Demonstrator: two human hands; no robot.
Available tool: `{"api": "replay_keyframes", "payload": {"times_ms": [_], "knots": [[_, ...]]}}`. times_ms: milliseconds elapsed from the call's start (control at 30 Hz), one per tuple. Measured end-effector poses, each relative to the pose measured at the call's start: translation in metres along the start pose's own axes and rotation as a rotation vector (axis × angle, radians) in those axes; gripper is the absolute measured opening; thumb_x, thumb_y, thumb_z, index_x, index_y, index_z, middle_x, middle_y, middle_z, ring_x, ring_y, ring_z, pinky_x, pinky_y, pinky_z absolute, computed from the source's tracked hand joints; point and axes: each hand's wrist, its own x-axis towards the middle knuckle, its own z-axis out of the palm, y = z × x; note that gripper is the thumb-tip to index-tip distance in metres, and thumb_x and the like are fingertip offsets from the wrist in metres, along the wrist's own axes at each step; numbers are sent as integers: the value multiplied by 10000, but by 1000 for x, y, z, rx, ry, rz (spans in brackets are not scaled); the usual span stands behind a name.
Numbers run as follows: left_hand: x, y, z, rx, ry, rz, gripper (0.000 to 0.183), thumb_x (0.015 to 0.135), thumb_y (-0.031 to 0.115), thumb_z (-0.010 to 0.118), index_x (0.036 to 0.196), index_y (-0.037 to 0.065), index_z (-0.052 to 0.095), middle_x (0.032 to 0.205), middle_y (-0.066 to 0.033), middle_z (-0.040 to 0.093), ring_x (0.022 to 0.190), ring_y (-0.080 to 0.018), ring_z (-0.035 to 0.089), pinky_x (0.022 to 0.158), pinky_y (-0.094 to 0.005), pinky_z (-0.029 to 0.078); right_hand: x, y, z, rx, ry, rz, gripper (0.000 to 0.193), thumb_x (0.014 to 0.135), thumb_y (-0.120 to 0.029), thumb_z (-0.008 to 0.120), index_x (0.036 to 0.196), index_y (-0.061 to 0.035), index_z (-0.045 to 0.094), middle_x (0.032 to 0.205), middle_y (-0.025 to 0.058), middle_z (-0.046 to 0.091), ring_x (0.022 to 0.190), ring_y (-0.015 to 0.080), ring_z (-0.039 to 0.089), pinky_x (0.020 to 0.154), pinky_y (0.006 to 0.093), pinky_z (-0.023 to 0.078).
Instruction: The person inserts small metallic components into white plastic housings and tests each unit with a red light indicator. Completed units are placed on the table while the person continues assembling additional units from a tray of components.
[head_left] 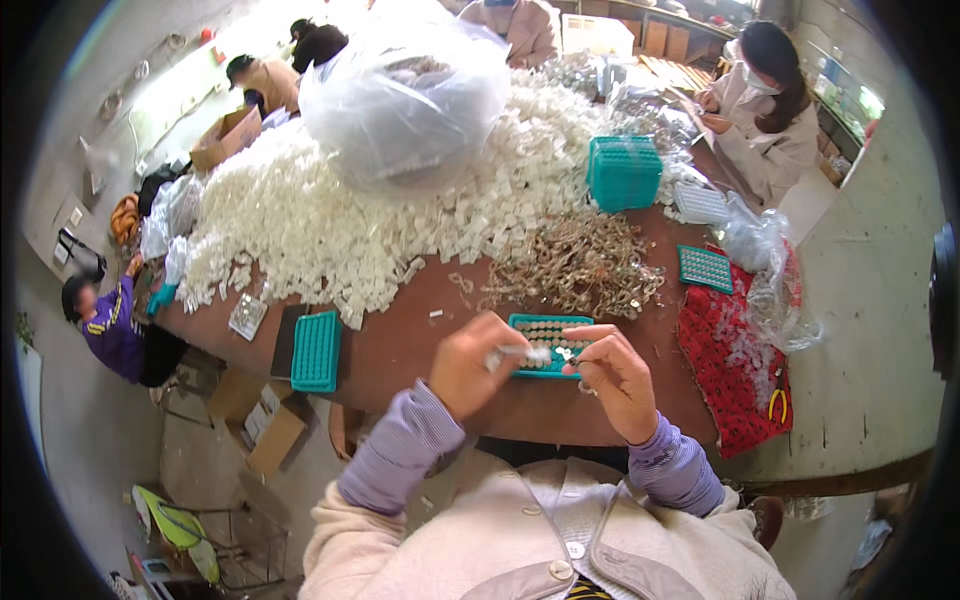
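Over the near edge of a teal tray [521,321], my left hand [468,366] is closed, with thumb and fingers pinched together. A thin, pale, blurred item [512,351] sticks out of it toward the right; its kind cannot be made out. Across from it, my right hand [618,378] pinches a small shiny metal piece [573,366] between thumb and fingertips. Both hands are a short way apart. Rows of small round pale pieces [545,330] fill part of the tray, and my hands hide its near side. Just beyond lies a heap of bronze-coloured chain pieces [580,262].
White packets [300,215] form a large pile, with a bulging clear bag [405,110] on it. Teal trays stand left [315,350], right [705,268] and stacked [625,172]. Yellow-handled pliers [777,404] lie on red cloth [730,370]. Several people sit or stand around the table.
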Motion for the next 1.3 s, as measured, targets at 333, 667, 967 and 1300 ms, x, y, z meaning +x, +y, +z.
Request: {"api": "replay_keyframes", "payload": {"times_ms": [333, 667, 967, 1300], "knots": [[-33, 39, 45, -397, 159, -195, 334, 976, 60, 779, 1307, 107, 756, 1055, -64, 724, 871, -143, 719, 717, -287, 606, -34, -3, 13, 259, 145, 243, 40, 1084, 38, 597, 1110, 32, 627, 1076, 91, 692, 956, 178, 769, 815, 279, 635], [-33, 33, 61, -745, 162, -526, 216, 1001, 120, 800, 1197, 59, 733, 839, 6, 670, 669, -40, 632, 463, -210, 413, -30, -4, 16, -3, 148, 119, 35, 1076, 33, 613, 1053, 7, 618, 1083, 76, 640, 1038, 144, 699, 835, 268, 578], [-32, 21, 70, -685, -22, -250, 278, 899, -57, 838, 1141, 18, 722, 1068, -58, 690, 776, -80, 629, 641, -227, 504, -40, -10, -2, 178, 59, 408, 116, 1040, -25, 646, 939, -21, 589, 747, -9, 579, 663, 60, 609, 568, 262, 488], [-17, 16, 77, -457, -172, 4, 312, 824, 35, 931, 986, 19, 665, 863, -45, 656, 765, -145, 620, 677, -294, 503, -38, -6, -32, -395, -267, -5, 107, 963, 19, 623, 933, -70, 571, 692, 71, 601, 717, 244, 666, 887, 406, 509]]}}
